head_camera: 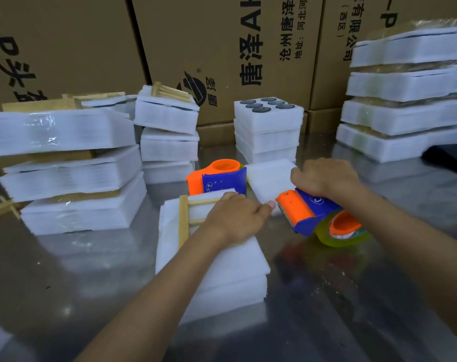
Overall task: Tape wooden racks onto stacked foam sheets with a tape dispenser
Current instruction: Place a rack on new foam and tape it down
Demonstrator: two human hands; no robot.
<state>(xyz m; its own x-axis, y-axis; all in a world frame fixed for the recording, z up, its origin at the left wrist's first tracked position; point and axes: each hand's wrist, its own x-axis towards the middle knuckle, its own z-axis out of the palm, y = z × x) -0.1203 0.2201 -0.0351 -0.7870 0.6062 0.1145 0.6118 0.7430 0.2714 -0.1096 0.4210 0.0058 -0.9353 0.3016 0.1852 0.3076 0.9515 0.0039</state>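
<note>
Wooden rack (186, 217): we see it atop the foam stack (230, 267).
Left hand (236, 218): our fingers press it flat.
Right hand (326, 177): we grip the tape dispenser (311, 214).

Left hand (237, 218) covers most of pale wooden rack (183, 220) atop white stacked foam sheets (222, 259). Right-hand fingers hidden behind blue-orange tape dispenser (311, 215). Brown cardboard boxes (196, 48) cut off at top.

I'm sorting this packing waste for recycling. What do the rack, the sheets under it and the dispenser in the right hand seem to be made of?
The rack looks like pale, unfinished wood: matte tan slats. The sheets look like soft white foam, matte and slightly translucent at the layered edges. The dispenser looks like glossy moulded plastic in orange and blue, carrying a roll of clear yellowish tape.
</note>
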